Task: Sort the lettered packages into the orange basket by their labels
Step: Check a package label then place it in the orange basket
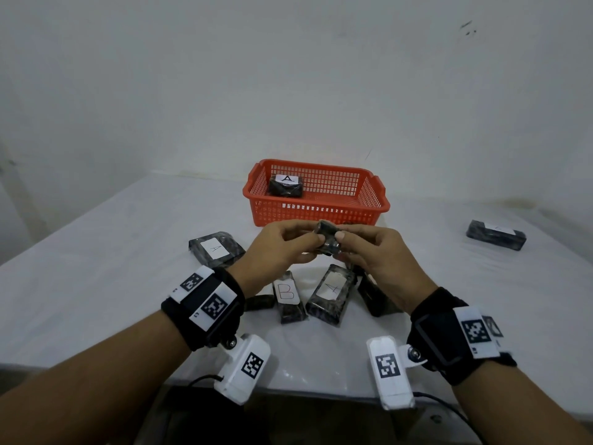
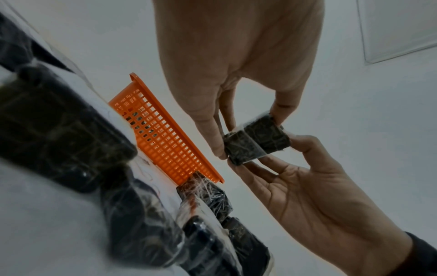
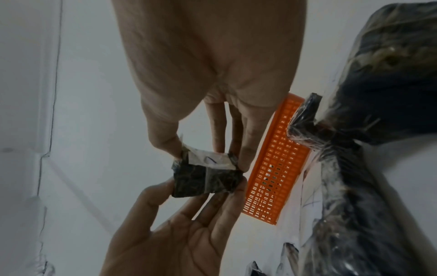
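Both hands hold one small black plastic-wrapped package [image 1: 327, 240] in the air, just in front of the orange basket [image 1: 372, 191]. My left hand [image 1: 316, 244] pinches its left end and my right hand [image 1: 340, 244] pinches its right end. The right wrist view shows a white label [image 3: 208, 160] on this package [image 3: 205, 177]; its letter is unreadable. One package marked A [image 1: 285, 186] lies in the basket's left end. On the table below my hands lie an A package [image 1: 215, 248], a B package [image 1: 287, 295] and another A package [image 1: 332, 292].
A dark package [image 1: 377, 298] with no label showing lies under my right wrist. A further package [image 1: 495, 234] sits alone far right on the white table [image 1: 96, 268]. The wall stands close behind the basket. The table's front edge runs under my forearms.
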`<state>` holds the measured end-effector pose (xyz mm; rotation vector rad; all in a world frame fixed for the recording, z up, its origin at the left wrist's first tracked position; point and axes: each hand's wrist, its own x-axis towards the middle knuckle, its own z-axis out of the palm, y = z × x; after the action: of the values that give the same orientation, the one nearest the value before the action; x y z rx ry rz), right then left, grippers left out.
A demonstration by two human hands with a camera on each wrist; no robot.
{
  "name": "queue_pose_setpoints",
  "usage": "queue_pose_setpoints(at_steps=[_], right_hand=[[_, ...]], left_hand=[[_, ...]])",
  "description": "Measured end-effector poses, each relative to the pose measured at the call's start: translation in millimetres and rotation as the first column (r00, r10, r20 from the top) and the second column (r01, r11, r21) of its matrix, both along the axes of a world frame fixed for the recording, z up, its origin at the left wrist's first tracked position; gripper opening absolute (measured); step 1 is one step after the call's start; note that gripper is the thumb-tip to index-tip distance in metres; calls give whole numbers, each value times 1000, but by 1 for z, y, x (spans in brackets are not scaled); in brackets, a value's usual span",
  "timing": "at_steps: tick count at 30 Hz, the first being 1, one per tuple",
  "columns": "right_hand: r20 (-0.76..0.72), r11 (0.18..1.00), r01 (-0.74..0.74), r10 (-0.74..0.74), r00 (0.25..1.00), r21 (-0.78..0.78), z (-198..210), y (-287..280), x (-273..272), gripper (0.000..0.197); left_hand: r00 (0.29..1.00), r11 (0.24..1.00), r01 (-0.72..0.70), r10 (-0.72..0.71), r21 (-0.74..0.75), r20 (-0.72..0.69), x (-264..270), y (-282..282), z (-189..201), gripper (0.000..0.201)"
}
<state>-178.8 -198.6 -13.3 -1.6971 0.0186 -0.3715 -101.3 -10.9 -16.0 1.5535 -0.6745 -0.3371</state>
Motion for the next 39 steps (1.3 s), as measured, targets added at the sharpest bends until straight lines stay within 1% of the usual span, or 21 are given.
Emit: queue_pose_setpoints(at_steps=[1,3,4,6,10,13,16,18,22,24,26,27,28,30,32,34,36,38,39], right_hand=[[3,1000,4,-4,1000,3,0,0,0,21],[-19,998,-32,33,999,46,0,-2,-1,21],[-36,996,-65,67,997,58,0,-2,-2,22],[-54,993,-110,111,992,30,0,-1,-3,24],[-30,997,-77,76,997,-17,1,-1,-6,24],[-20,995,-92,92,996,-25,3,-3,-8,23],[-35,992,-123,123,992,14,3,-3,-7,26],[-21,995,-97,98,995,15,3,-2,-6,25],[13,999,-38,38,999,-33,3,-2,-7,23],[-8,998,-60,60,998,18,1,-3,-5,29],[-65,985,-113,122,990,127,1,-3,-4,41],[-93,976,-140,157,983,164,2,-3,-5,42],[-111,972,-154,175,978,176,4,-2,-6,38],[-132,975,-131,156,979,181,8,0,-7,26],[-150,977,-81,112,982,198,9,0,-7,21],[-134,980,-56,83,987,193,8,-1,-7,25],[-86,978,-31,49,995,205,8,-2,-6,31],[-40,975,-6,15,999,223,10,-3,-6,34],[-20,979,4,0,1000,206,11,-3,-5,36]], left_hand=[[1000,1000,21,-22,-4,-14,0,0,0,29],[999,999,38,-38,-11,-28,-1,0,0,31],[999,1000,27,-27,-11,-27,-1,0,0,30],[1000,1000,1,-1,-1,-14,-3,-1,0,28],[1000,1000,10,-10,10,-9,-6,-3,-1,24],[999,999,35,-35,-5,-15,-6,-2,-1,27],[1000,1000,-5,5,-26,-6,-5,-3,-1,27],[1000,999,-14,13,-40,-16,-5,-4,-2,27],[999,999,28,-30,-39,-43,-4,-4,-3,28],[999,999,12,-13,-38,-42,-4,-4,-2,26],[999,999,-24,23,-39,-27,-4,-4,-1,24],[999,999,-31,31,-42,-19,-4,-4,-1,25],[999,999,-30,29,-43,-13,-5,-4,-1,27],[1000,999,-6,5,-39,-17,-6,-5,-1,35],[999,999,26,-26,-31,-25,-6,-5,-2,44],[998,998,47,-48,-37,-30,-7,-4,-3,51],[998,997,56,-57,-46,-27,-8,-4,-3,54],[997,996,66,-68,-60,-31,-8,-4,-4,54],[996,994,78,-81,-76,-36,-8,-4,-5,52]])
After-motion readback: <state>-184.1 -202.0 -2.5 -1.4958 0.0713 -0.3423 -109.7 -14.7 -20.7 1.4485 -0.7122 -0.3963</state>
